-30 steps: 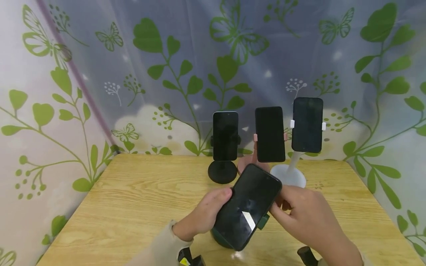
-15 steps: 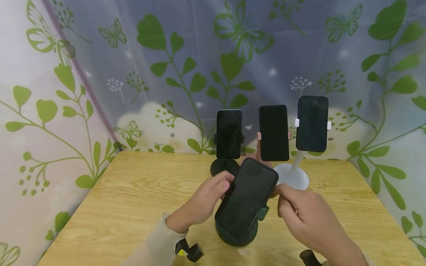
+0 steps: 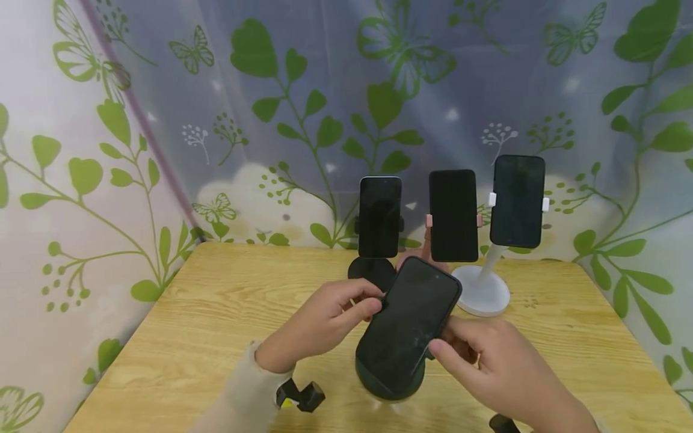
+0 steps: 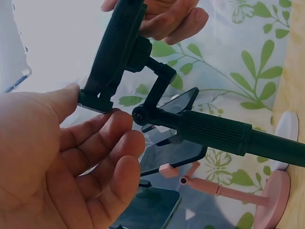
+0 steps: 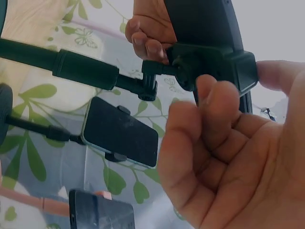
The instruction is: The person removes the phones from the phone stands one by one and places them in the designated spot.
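Note:
A black smartphone [image 3: 408, 325] sits tilted in the clamp [image 5: 240, 71] of a dark green phone stand. The stand's round base [image 3: 397, 390] rests on the table, and its ribbed pole [image 4: 214, 132] shows in the left wrist view. My left hand [image 3: 319, 316] pinches one end of the clamp between thumb and forefinger, at the phone's left edge. At the right edge, my right hand [image 3: 498, 361] has its thumb against the clamp's other end, with its fingers curled behind it. The phone hides most of the stand in the head view.
Behind stand a black stand with a phone [image 3: 380, 216], a pink stand with a phone [image 3: 453, 215] and a white stand [image 3: 482, 293] with a phone [image 3: 518, 201]. The wooden table [image 3: 216, 325] meets a leaf-patterned curtain [image 3: 303, 54] at its back edge.
My right hand has moved from the phone's upper right edge down to the clamp's right end. The left hand has shifted from gripping the phone's edge to pinching at its left side.

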`<act>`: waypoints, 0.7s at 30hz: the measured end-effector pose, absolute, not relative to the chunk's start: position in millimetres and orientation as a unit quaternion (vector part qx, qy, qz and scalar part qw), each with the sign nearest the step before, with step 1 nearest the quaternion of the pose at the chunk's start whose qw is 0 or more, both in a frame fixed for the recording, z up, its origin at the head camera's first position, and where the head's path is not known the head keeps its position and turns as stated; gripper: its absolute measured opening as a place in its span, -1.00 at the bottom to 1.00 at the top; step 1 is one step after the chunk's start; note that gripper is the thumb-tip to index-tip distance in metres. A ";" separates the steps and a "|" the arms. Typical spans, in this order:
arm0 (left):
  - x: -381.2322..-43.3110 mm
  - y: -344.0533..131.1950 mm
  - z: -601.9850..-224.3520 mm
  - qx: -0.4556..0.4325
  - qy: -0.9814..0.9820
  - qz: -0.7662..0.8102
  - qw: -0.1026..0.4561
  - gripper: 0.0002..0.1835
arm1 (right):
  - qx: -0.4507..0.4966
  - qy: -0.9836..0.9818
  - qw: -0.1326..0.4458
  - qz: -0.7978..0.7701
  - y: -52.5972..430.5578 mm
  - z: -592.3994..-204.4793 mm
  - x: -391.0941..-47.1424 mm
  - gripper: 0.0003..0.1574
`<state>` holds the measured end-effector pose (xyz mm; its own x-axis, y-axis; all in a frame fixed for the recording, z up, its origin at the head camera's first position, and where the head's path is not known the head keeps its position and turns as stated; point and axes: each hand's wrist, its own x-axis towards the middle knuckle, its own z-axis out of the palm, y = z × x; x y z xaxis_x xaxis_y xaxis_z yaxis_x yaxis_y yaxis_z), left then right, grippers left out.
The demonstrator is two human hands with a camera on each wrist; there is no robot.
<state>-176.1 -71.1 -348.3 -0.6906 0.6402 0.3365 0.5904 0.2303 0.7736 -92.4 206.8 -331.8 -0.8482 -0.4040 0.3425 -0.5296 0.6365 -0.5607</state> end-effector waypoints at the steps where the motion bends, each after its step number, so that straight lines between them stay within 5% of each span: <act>1: -176.2 -71.4 -347.9 0.393 0.784 0.479 0.027 -0.76 | 0.261 -0.898 0.085 0.344 206.2 -332.1 -92.5 -0.62; 21: -170.3 -70.1 -341.4 0.376 0.801 0.461 0.065 -0.78 | 0.229 -0.899 0.029 0.371 207.6 -332.5 -92.7 -0.60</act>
